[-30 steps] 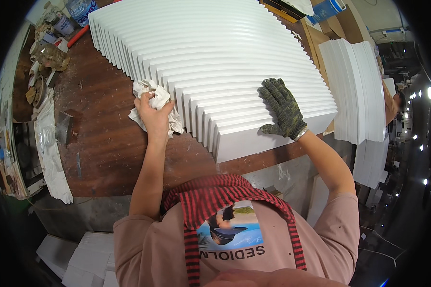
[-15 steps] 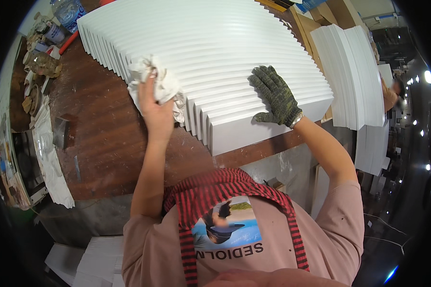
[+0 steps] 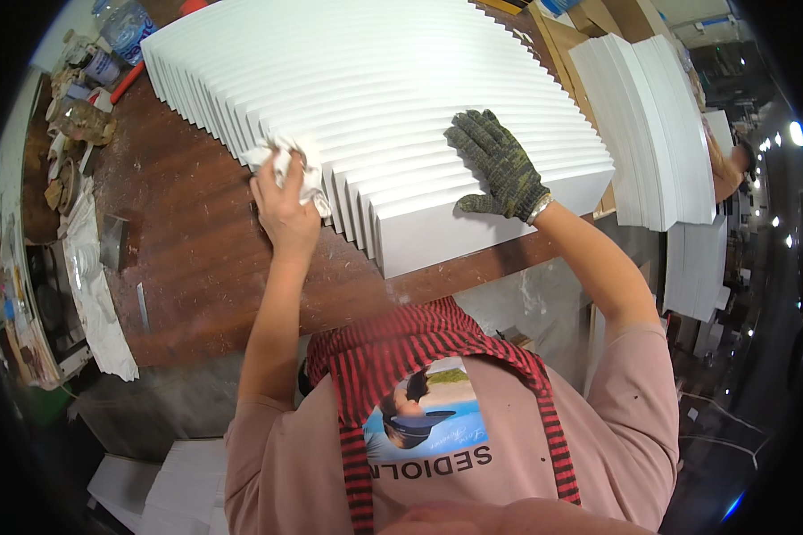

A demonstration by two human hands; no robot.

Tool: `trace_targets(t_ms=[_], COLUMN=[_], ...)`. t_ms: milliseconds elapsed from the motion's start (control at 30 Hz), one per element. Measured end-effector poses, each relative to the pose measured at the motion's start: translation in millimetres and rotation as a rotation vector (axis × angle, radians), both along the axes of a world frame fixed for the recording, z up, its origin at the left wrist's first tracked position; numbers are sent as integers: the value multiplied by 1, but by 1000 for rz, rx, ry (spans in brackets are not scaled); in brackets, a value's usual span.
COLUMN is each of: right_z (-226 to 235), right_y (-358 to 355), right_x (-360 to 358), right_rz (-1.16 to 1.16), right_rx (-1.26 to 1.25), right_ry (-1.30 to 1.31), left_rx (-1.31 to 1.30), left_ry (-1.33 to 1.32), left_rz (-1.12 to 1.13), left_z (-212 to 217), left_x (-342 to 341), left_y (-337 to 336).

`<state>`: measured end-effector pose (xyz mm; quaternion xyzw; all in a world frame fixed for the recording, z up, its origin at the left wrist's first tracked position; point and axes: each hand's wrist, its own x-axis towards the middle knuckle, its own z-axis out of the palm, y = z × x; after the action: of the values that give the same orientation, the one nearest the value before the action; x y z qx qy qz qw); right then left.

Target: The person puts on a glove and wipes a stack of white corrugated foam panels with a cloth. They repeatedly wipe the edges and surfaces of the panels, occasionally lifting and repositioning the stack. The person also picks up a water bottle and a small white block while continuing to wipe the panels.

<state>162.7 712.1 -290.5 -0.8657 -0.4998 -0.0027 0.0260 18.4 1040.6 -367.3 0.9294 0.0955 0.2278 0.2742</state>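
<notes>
A long row of white boards or panels (image 3: 357,116), staggered like steps, spreads over the brown wooden table (image 3: 187,276). My bare left hand (image 3: 285,214) is closed on a crumpled white cloth (image 3: 299,169) at the left ends of the near panels. My right hand (image 3: 500,169), in a dark green knitted glove, lies flat on the tops of the panels near their right side, fingers stretched and thumb apart. The nearest panel shows its broad white face toward me.
Jars and bottles (image 3: 85,116) crowd the table's far left, beside a blue-labelled plastic bottle (image 3: 123,27) and a red stick (image 3: 128,82). A small metal block (image 3: 113,243) and a white paper strip (image 3: 98,303) lie left. More white panels (image 3: 642,134) stand at right.
My left hand and the cloth have moved slightly down along the panels' left ends. My gloved hand has shifted slightly left and up in view, still flat on the panels.
</notes>
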Motion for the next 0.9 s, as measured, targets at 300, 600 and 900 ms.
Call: trace_targets(t_ms=[300, 600, 900], right_z=[3, 1, 0], right_y=[-1, -2, -3], right_x=[5, 4, 5], right_rz=[13, 10, 5], right_rx=[40, 33, 68], right_ry=[33, 40, 54], left_rx=[93, -306, -694], left_ry=[-41, 173, -13], left_rz=[93, 234, 440], left_z=[-2, -7, -46], left_x=[-11, -21, 37], left_y=[8, -3, 15])
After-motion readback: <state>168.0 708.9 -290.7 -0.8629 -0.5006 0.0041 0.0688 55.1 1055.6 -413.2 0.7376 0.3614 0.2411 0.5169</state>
